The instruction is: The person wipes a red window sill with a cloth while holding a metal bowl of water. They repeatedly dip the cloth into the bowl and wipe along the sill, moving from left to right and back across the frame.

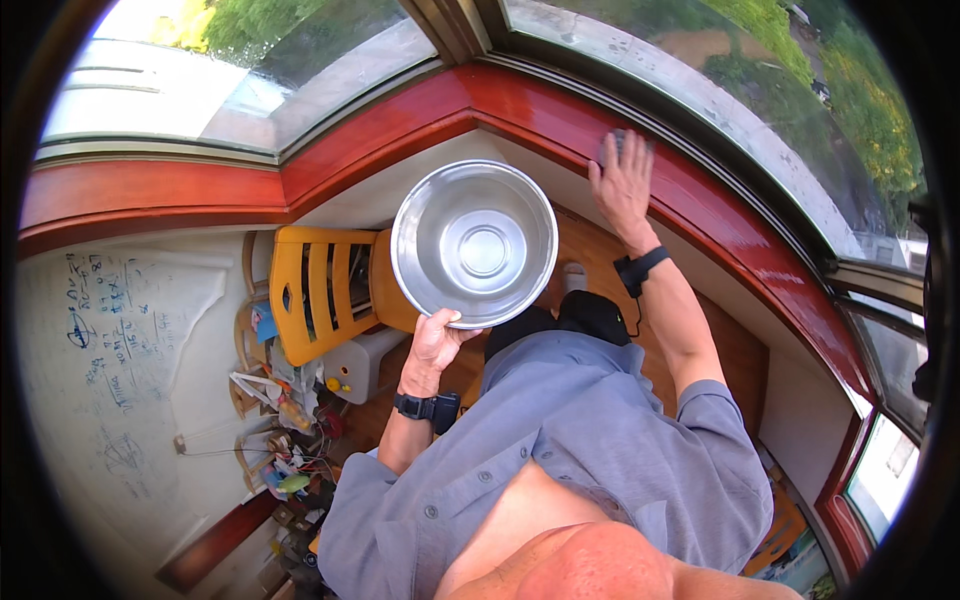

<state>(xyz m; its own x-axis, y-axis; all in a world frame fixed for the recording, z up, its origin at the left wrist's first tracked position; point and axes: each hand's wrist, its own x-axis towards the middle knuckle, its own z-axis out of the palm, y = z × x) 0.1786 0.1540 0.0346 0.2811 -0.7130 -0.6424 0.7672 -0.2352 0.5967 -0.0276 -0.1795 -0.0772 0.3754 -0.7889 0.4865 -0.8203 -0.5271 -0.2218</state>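
My left hand [436, 341] grips the near rim of a stainless steel basin [427, 240], with the thumb over the edge. The basin is held out in front of me, and no contents are visible in it. My right hand [625, 184] lies flat on the glossy red windowsill [529, 105], fingers stretched towards the window. A dark grey cloth or pad [619, 138] shows at its fingertips, pressed to the sill and mostly hidden by the hand. The sill on the right looks wet and shiny.
A yellow wooden chair [328, 289] stands beyond the basin on the left, near a white plastic stool [356, 364]. Clutter [289, 420] lines the wall [180, 300], which bears writing. Window glass [660, 67] rises behind the sill. The floor is wooden [682, 330].
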